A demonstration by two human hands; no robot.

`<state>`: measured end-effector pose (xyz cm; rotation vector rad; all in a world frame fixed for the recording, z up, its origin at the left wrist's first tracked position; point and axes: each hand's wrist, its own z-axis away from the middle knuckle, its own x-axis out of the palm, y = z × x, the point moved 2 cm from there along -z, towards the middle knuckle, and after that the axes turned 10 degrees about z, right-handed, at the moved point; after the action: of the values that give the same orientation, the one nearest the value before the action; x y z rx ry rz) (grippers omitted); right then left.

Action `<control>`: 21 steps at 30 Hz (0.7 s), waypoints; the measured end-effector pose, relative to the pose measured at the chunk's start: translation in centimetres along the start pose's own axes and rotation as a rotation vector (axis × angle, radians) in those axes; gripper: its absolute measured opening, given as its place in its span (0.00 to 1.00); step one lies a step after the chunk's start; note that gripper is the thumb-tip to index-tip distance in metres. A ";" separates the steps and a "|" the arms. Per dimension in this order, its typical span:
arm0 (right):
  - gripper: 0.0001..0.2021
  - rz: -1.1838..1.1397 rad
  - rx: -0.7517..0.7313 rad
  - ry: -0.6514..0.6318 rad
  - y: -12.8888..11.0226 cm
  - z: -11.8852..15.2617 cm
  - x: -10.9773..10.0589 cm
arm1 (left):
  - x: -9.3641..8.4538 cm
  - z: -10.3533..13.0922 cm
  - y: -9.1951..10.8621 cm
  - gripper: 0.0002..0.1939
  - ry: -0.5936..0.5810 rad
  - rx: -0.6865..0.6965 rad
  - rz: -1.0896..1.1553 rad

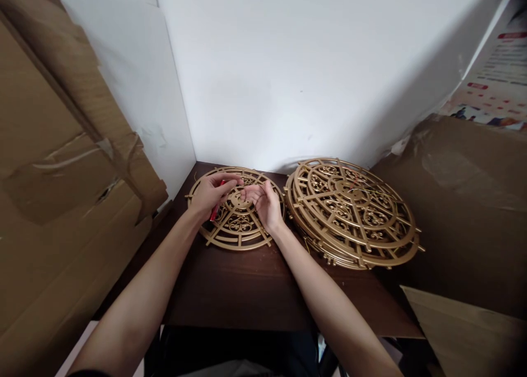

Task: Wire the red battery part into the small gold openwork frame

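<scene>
A round golden openwork disc (236, 202) lies flat near the far edge of the tabletop (230, 289), under both hands; being circular, it has no long axis, but stub ends poke out at about five, seven and nine o'clock. The left hand (211, 193) is partly closed round a slim red stick (214, 211) — long axis roughly one to seven o'clock, lower end over the disc — with thumb and forefinger tips close together; I cannot tell whether they pinch anything. The right hand (267, 207) is half open, fingers loosely bent towards ten o'clock, thumb raised apart; I cannot tell whether something thin lies there. Similar discs (344, 189) are stacked at three o'clock — just beside it.
</scene>
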<state>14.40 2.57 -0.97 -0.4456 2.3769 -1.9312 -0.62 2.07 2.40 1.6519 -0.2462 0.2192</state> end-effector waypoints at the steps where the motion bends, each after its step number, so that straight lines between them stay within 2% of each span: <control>1: 0.27 -0.025 -0.009 -0.004 0.0 0.1 0.0 | 0.1 0.1 0.0 0.17 -0.014 -0.016 -0.006; 5: 0.12 -0.115 -0.044 -0.021 0.3 0.1 -0.1 | 0.5 0.3 -0.2 0.17 -0.056 -0.088 -0.042; 10: 0.12 -0.082 -0.038 -0.017 0.6 0.1 0.0 | 0.5 0.3 -0.6 0.18 -0.070 -0.145 -0.069; 15: 0.08 -0.044 -0.030 0.015 0.6 0.1 0.3 | 0.3 0.1 -1.0 0.20 -0.082 -0.219 -0.006; 21: 0.05 0.008 -0.015 0.009 0.7 0.0 0.6 | 0.2 0.0 -1.0 0.18 -0.090 -0.189 -0.005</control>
<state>13.67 2.51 -1.55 -0.4278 2.3961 -1.9181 -0.13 2.14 1.53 1.4764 -0.3209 0.1143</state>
